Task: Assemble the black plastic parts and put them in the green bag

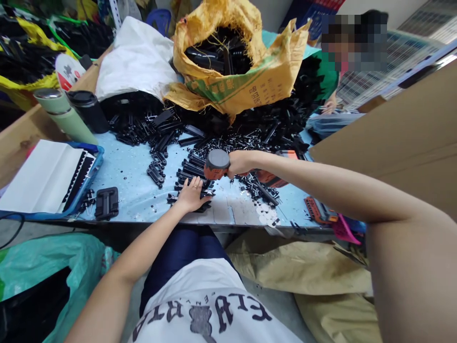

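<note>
My right hand [240, 163] is wrapped around the grip of an orange and grey cordless drill [217, 165], held over a row of black plastic parts [194, 166]. The drill's bit is hidden from this angle. My left hand [192, 194] lies on the near end of that row, fingers stretched out and thumb apart, pressing on the parts. Loose screws [235, 143] are scattered behind the drill, and more small dark pieces [255, 186] lie to its right. A single black part [107, 203] rests near the table's front edge at left.
A yellow sack [246, 90] of black parts stands at the back, beside a white sack [135, 57]. At left are a green flask [64, 114], a black cup [88, 110] and a blue tray [84, 190]. A battery [319, 209] lies right. Another person's hand [329, 105] is at far right.
</note>
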`<state>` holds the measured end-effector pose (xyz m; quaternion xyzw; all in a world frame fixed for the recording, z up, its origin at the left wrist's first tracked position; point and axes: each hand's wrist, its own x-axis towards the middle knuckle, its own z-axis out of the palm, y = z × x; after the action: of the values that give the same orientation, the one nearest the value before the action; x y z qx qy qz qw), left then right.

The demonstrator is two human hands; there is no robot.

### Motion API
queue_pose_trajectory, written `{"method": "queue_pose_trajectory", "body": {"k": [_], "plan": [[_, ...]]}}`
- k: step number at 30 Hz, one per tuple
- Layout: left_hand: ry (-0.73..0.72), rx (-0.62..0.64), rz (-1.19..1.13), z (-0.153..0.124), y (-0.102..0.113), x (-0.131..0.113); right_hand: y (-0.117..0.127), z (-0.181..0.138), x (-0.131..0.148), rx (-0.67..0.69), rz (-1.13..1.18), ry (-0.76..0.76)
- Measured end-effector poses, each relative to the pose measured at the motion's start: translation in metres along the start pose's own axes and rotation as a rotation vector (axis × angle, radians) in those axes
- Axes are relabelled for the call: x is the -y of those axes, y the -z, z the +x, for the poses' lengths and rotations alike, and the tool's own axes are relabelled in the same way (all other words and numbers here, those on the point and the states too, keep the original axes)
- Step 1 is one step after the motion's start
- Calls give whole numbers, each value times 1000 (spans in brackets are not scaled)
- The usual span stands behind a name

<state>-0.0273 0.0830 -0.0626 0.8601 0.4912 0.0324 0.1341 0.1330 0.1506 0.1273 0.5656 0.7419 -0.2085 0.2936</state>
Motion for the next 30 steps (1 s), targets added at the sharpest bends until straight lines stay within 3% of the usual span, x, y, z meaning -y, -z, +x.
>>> {"method": "queue_pose_trajectory", "body": {"k": [8, 13, 17, 22, 30], "plan": [[-30, -14, 6, -15, -1, -5, -10, -23, 15, -79, -94, 17], [-67, -134, 80, -37, -18, -9, -20, -36, 15, -35, -1, 58], [-61, -171, 101, -37, -24, -9, -28, -32, 13, -14, 58, 22], [-70, -202, 104, -37, -24, -9, -37, -47, 17, -94, -57, 20], [-116, -150, 84, -44, -22, -8, -48, -53, 33, 47, 85, 104]]}}
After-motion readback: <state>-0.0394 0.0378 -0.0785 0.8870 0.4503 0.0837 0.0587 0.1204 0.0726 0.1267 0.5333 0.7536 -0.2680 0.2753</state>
